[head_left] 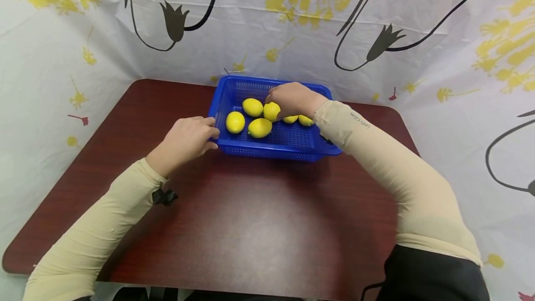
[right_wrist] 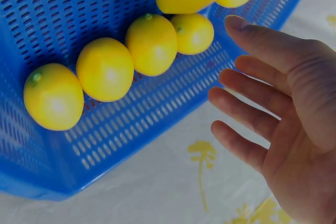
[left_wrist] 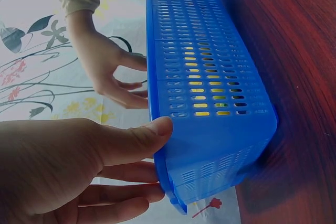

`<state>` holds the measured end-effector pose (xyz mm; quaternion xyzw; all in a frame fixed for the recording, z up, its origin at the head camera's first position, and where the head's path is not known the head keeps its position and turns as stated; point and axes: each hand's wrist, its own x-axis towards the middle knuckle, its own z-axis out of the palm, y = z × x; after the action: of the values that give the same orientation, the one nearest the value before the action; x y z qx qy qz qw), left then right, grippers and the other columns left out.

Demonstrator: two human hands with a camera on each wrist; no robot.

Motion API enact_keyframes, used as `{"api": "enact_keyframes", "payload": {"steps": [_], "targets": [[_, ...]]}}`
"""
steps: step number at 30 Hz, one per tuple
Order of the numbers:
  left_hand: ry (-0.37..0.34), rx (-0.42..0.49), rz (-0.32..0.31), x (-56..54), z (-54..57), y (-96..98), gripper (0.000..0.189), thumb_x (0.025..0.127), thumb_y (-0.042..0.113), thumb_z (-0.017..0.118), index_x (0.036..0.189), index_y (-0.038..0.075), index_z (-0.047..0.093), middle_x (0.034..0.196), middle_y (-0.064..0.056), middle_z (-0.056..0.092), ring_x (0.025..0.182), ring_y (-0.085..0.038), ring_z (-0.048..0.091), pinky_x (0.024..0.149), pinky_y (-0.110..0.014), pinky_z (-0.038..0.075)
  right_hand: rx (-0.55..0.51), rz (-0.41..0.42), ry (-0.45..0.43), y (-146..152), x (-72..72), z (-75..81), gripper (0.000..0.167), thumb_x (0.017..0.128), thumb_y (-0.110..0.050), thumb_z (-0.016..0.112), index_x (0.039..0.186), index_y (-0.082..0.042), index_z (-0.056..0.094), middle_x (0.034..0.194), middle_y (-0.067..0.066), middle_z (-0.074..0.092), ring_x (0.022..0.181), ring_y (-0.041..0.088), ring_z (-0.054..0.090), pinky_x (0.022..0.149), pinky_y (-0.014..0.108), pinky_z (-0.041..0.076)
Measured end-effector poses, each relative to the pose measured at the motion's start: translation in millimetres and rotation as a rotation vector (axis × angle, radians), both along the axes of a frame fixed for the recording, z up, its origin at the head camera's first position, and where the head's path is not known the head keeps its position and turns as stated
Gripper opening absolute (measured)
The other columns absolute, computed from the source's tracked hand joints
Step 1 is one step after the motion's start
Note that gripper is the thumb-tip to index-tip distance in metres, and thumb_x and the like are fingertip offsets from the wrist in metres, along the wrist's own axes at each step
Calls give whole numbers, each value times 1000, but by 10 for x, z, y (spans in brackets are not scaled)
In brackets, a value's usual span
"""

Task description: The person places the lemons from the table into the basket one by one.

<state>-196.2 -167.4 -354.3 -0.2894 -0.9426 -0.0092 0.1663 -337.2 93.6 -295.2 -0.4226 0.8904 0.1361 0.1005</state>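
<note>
A blue perforated plastic basket [head_left: 273,147] stands on the table with several yellow lemons [head_left: 260,128] in it. My left hand [head_left: 184,140] is at the basket's left front corner. In the left wrist view, that hand's thumb [left_wrist: 157,128] presses the outer wall while its fingers lie on the other side of the rim, pinching it. My right hand [head_left: 296,99] is over the basket, hiding part of the lemons in the head view. In the right wrist view, the right hand [right_wrist: 294,93] has spread, relaxed fingers and holds nothing; lemons [right_wrist: 105,69] lie in a row along one wall.
The dark red wooden table [head_left: 251,226] extends in front of and beside the basket. Behind it hangs a white cloth [head_left: 259,50] printed with yellow and dark flowers. A dark tag [head_left: 164,197] hangs at the left sleeve's cuff.
</note>
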Motion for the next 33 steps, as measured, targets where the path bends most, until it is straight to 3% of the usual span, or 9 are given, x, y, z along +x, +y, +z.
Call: {"api": "enact_keyframes", "payload": {"steps": [15, 33], "targets": [[-11, -3, -3, -24, -20, -11, 18, 77, 25, 85, 79, 14, 70, 74, -1, 51, 69, -22, 56, 58, -38, 49, -10, -68, 5, 284, 95, 201, 55, 92, -28, 70, 142, -14, 53, 149, 11, 52, 138, 33, 48, 110, 52, 43], [-22, -1, 1, 1, -5, -9, 17, 77, 24, 85, 80, 14, 71, 73, -1, 50, 66, -22, 54, 57, -37, 48, -75, -157, 19, 655, 135, 195, 53, 93, -29, 68, 142, -14, 54, 147, 16, 51, 136, 37, 49, 108, 56, 42]]}}
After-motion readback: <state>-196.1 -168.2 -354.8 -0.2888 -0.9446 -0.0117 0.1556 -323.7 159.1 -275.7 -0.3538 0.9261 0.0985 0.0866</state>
